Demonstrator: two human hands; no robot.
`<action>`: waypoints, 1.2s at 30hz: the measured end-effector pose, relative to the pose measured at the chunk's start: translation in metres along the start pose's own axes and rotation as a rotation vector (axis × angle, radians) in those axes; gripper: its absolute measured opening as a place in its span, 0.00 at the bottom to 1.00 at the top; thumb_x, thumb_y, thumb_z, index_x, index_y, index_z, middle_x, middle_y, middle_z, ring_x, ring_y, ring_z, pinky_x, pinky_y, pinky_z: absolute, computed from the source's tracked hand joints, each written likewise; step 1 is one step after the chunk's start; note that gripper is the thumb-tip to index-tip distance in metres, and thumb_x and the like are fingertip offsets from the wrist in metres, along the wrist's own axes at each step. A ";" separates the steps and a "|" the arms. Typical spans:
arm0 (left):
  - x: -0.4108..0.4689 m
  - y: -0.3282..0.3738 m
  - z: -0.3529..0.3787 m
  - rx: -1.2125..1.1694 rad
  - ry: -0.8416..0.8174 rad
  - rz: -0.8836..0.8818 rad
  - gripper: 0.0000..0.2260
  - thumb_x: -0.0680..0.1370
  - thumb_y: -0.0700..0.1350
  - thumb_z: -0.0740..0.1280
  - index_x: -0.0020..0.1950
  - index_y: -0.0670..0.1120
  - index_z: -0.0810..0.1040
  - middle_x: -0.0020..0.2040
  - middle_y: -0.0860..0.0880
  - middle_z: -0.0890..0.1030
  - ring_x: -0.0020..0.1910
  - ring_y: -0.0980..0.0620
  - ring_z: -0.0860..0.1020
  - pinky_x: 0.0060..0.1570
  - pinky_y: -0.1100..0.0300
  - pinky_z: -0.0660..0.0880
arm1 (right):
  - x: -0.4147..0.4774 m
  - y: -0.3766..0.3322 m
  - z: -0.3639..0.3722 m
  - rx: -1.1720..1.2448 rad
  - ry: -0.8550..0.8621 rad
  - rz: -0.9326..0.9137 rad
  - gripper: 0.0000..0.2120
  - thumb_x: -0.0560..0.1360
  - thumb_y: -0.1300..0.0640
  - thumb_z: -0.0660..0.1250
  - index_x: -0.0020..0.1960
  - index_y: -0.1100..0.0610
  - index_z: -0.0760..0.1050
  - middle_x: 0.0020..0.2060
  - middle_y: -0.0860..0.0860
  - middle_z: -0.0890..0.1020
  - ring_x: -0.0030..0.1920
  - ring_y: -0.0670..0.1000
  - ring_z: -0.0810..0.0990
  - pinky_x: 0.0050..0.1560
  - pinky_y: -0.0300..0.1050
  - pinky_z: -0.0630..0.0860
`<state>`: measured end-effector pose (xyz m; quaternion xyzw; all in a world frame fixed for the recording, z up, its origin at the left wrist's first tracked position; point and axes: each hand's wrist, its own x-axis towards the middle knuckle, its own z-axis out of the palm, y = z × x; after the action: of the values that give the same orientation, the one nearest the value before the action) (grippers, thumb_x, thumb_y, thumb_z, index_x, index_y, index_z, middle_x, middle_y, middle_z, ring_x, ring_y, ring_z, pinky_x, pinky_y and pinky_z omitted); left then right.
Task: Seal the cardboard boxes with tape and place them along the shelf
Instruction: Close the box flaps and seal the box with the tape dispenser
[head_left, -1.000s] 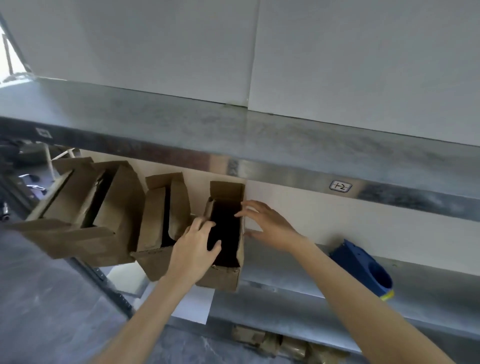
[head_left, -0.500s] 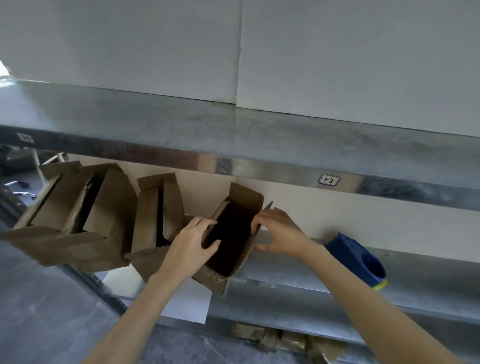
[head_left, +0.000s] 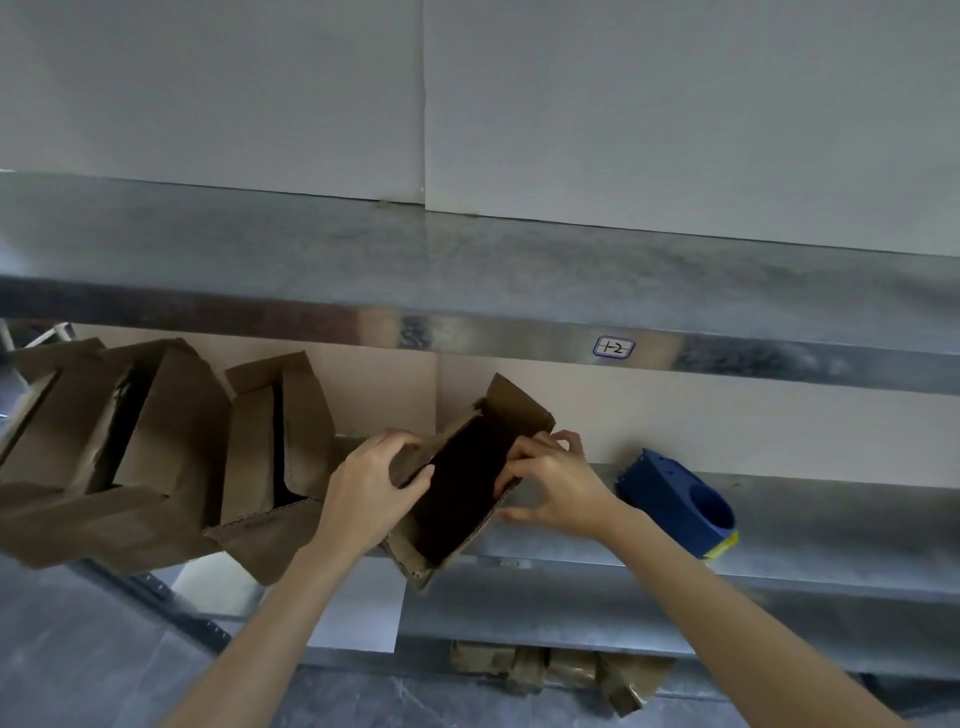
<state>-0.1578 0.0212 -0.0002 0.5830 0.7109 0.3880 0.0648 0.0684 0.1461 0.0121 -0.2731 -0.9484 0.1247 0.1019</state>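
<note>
A small open cardboard box (head_left: 462, 499) sits tilted on the middle metal shelf (head_left: 831, 540), its dark inside facing me and its flaps up. My left hand (head_left: 371, 488) grips the box's left wall and flap. On the right rim my right hand (head_left: 550, 480) holds the wall, fingers curled over the edge. A blue tape dispenser (head_left: 680, 501) lies on the shelf just right of my right hand. Two more open boxes, one medium (head_left: 265, 467) and one larger (head_left: 104, 441), stand to the left.
An upper metal shelf (head_left: 467, 260) with a small label (head_left: 614, 347) overhangs the boxes. Flattened cardboard (head_left: 550, 670) lies on a lower level. A white sheet (head_left: 358, 608) hangs below the shelf edge. Grey floor lies at the bottom left.
The small box has been turned and tilted to the right, away from the medium box. Both hands moved right with it, and my right hand has closed onto its right rim.
</note>
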 end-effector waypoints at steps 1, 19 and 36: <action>0.002 0.001 0.000 -0.003 0.003 0.006 0.10 0.74 0.49 0.73 0.55 0.52 0.81 0.50 0.59 0.81 0.49 0.58 0.79 0.47 0.59 0.78 | -0.002 0.000 0.001 -0.004 -0.004 0.003 0.13 0.70 0.37 0.70 0.50 0.43 0.80 0.50 0.42 0.74 0.54 0.45 0.69 0.63 0.51 0.57; 0.018 0.001 0.023 -0.041 0.041 0.052 0.24 0.72 0.49 0.76 0.67 0.49 0.75 0.71 0.53 0.70 0.71 0.59 0.65 0.62 0.69 0.64 | -0.023 0.010 0.005 -0.052 0.170 0.137 0.08 0.73 0.48 0.73 0.50 0.48 0.80 0.49 0.46 0.78 0.52 0.50 0.74 0.51 0.49 0.67; 0.010 0.013 0.052 -0.243 0.057 -0.189 0.31 0.71 0.49 0.78 0.70 0.46 0.69 0.69 0.47 0.69 0.66 0.50 0.71 0.64 0.60 0.70 | -0.027 0.006 -0.016 0.179 0.221 0.160 0.11 0.75 0.46 0.70 0.53 0.51 0.81 0.48 0.44 0.78 0.49 0.44 0.75 0.51 0.45 0.76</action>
<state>-0.1223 0.0554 -0.0243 0.4903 0.7118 0.4798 0.1509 0.0979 0.1397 0.0224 -0.3495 -0.8918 0.1855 0.2195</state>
